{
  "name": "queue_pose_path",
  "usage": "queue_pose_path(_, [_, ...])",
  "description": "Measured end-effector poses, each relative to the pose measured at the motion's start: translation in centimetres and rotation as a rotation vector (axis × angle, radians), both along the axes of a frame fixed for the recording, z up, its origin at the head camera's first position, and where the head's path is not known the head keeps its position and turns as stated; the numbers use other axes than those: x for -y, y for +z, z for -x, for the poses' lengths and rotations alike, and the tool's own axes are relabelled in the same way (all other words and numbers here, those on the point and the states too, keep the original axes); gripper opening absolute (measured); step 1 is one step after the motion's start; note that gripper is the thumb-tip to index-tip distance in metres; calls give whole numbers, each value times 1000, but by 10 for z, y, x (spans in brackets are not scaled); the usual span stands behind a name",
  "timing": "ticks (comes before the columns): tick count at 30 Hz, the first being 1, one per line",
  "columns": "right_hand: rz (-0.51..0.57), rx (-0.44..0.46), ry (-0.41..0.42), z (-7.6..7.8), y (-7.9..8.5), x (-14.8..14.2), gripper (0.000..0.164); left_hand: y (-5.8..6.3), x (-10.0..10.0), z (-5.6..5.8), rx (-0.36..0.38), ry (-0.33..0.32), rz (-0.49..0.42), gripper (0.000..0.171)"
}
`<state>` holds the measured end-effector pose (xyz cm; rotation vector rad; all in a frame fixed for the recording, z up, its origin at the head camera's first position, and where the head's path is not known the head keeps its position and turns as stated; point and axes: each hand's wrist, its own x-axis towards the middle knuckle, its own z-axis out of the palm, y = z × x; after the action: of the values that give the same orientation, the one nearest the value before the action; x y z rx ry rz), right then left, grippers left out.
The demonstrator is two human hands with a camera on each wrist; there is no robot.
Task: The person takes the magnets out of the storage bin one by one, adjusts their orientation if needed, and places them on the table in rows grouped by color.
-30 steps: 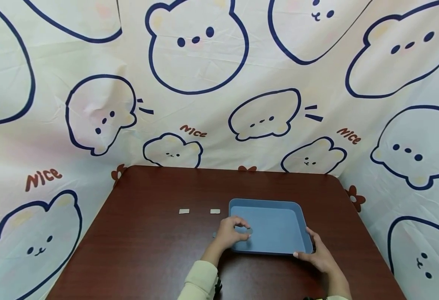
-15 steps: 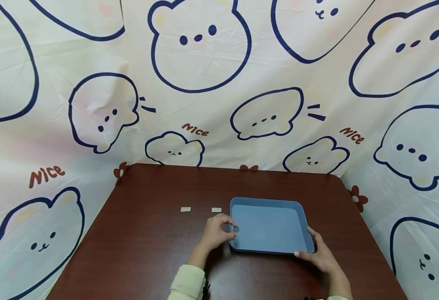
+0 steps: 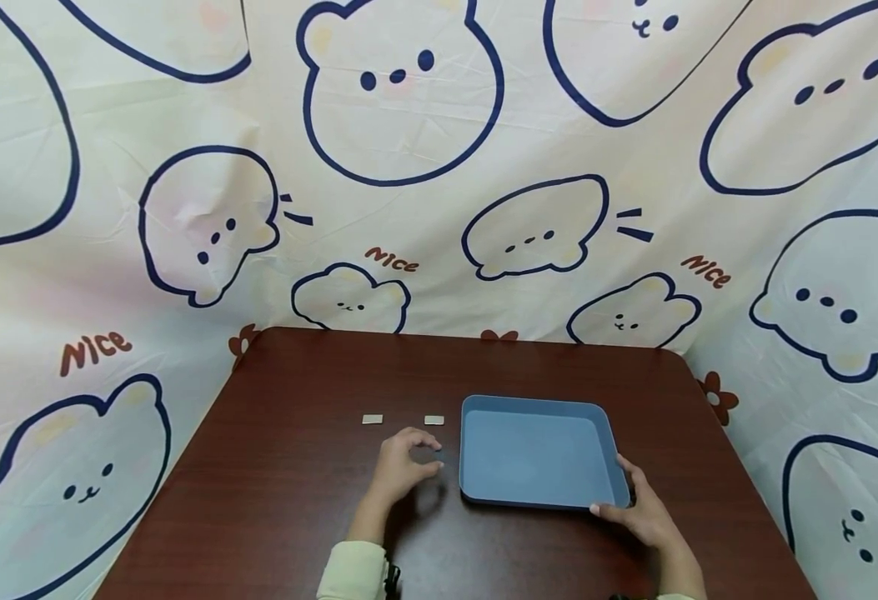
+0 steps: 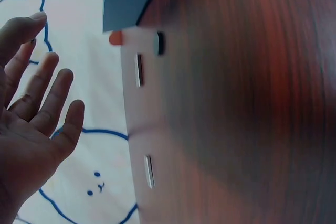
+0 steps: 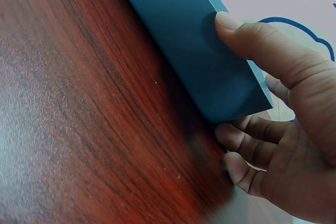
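Observation:
My left hand (image 3: 401, 468) is above the table, just left of the blue-grey tray (image 3: 474, 492). Its thumb and index finger curve toward each other and seem to pinch a small dark disc (image 3: 441, 456), mostly hidden. In the left wrist view, that hand (image 4: 31, 119) has its other fingers spread, and a dark disc (image 4: 159, 43) lies on the table. My right hand (image 3: 641, 506) holds the tray's near right corner. In the right wrist view, the thumb (image 5: 247, 32) lies at the tray wall (image 5: 210, 61), the other fingers round the corner.
Two small pale rectangular pieces, a left one (image 3: 373, 419) and a right one (image 3: 434, 420), lie apart on the dark wooden table (image 3: 296, 500), left of the tray. A cloth (image 3: 408, 125) printed with bears hangs behind the table and on both sides.
My left hand has moved left, from over the tray to above the table, with thumb and index finger still curved. The right hand stays at the tray's corner.

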<state>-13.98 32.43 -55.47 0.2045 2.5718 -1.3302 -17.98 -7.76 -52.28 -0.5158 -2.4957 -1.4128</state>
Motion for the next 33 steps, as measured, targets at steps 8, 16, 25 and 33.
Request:
queue_pose_path(8, [9, 5, -4, 0, 3, 1, 108, -2, 23, 1, 20, 79, 31, 24])
queue_pose_path(16, [-3, 7, -8, 2, -1, 0, 109, -9, 42, -2, 37, 175, 25, 24])
queue_pose_path(25, [-9, 14, -10, 1, 0, 2, 108, -17, 60, -6, 102, 273, 11, 23])
queue_pose_path(33, [-31, 29, -13, 1, 4, 2, 110, -27, 75, -7, 136, 299, 4, 24])
